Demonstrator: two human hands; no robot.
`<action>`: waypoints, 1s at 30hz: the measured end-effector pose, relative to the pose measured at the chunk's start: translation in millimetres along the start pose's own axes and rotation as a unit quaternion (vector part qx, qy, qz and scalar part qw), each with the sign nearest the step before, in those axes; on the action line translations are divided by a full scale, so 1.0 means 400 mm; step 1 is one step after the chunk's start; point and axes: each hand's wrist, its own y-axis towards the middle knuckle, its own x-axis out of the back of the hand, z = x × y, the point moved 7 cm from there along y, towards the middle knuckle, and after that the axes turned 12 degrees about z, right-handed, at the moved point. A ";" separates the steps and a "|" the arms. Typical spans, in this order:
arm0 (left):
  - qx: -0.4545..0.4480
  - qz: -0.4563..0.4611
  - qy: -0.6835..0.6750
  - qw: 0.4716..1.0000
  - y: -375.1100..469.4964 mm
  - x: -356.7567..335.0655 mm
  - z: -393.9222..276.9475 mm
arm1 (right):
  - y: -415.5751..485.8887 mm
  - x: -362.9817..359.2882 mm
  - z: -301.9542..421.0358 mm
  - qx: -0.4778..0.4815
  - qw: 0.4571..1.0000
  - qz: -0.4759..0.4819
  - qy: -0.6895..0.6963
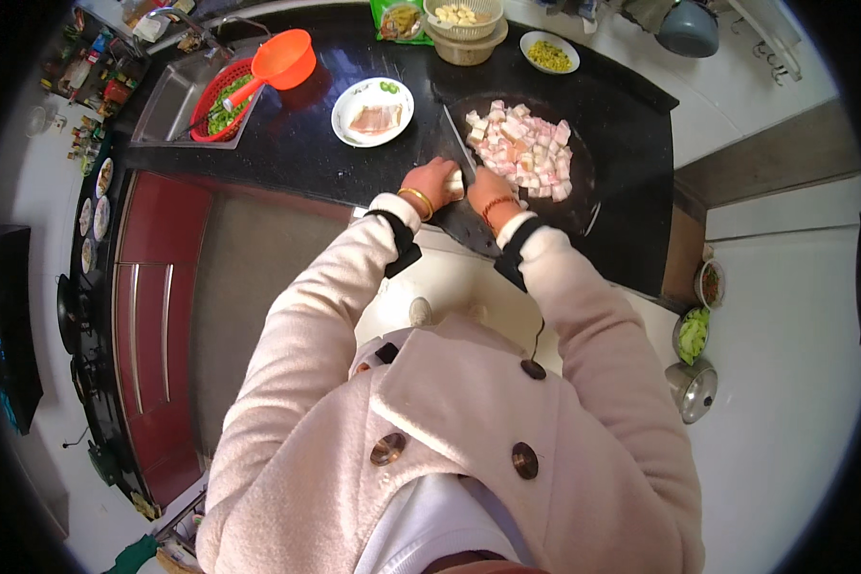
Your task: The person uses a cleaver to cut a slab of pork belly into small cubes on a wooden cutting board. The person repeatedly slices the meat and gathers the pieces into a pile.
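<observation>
My right hand (490, 192) grips the handle of a kitchen knife (458, 136), its blade pointing away from me over a dark round cutting board (585, 154). Just left of the blade, my left hand (432, 183) holds a pale piece of pork (455, 188) against the board. A heap of diced fatty pork (522, 147) spreads over the board to the right of the knife. Beyond my left hand, a white plate (339, 129) carries a flat slab of raw meat (377, 119) and some green slices.
An orange dipper (285, 59) rests by a steel sink (176, 104), partly over a red basket (199, 118) of chopped greens. Along the back stand a green food packet (386, 18), stacked strainer bowls (466, 46) and a bowl of yellow-green bits (549, 55). The black counter (301, 161) ends near my waist.
</observation>
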 end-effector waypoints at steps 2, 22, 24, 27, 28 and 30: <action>0.032 -0.016 -0.003 0.999 -0.001 0.023 0.018 | -0.023 -0.007 -0.037 -0.049 0.997 0.058 0.017; 0.159 0.052 -0.242 0.956 0.158 -0.177 -0.032 | -0.173 0.094 -0.278 -0.061 0.834 0.074 0.544; 0.089 0.019 -0.228 0.969 0.160 -0.163 -0.050 | -0.178 0.106 -0.290 -0.052 0.833 0.062 0.547; 0.070 -0.018 -0.152 0.986 0.141 -0.155 -0.073 | -0.193 0.121 -0.309 -0.054 0.855 0.046 0.514; 0.062 -0.038 -0.111 0.991 0.133 -0.148 -0.081 | -0.197 0.122 -0.314 -0.056 0.858 0.049 0.508; 0.070 -0.020 -0.241 0.968 0.119 -0.163 -0.071 | -0.202 0.125 -0.320 -0.060 0.868 0.056 0.490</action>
